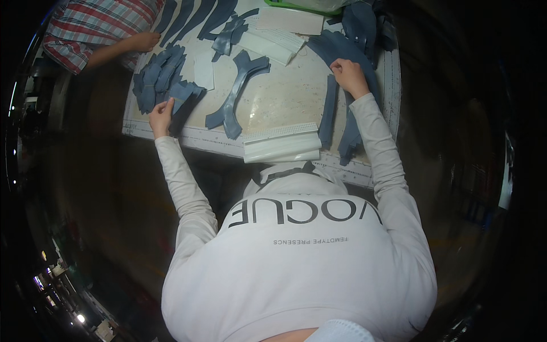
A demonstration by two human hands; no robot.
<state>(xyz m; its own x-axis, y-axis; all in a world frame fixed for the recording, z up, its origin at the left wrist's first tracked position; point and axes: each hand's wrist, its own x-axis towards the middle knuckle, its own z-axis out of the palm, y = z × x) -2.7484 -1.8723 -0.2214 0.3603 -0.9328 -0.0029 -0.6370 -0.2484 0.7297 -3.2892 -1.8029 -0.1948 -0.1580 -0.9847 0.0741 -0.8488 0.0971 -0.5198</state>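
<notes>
While the left hand (161, 112) pinches a blue cut piece (181, 94) off the stack (156, 80) at the table's (273, 102) left, the right hand's (348, 75) fingers press a curved blue piece (342, 48) flat at upper right.

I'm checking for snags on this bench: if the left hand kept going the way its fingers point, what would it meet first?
The left hand points up the table at the heap of blue-grey cut pieces. Its fingertips already seem to touch the heap's near edge, so that comes first, though depth is unclear.

Bright overhead light on the table (268, 108), dark fisheye-warped rim, mild blur.
</notes>
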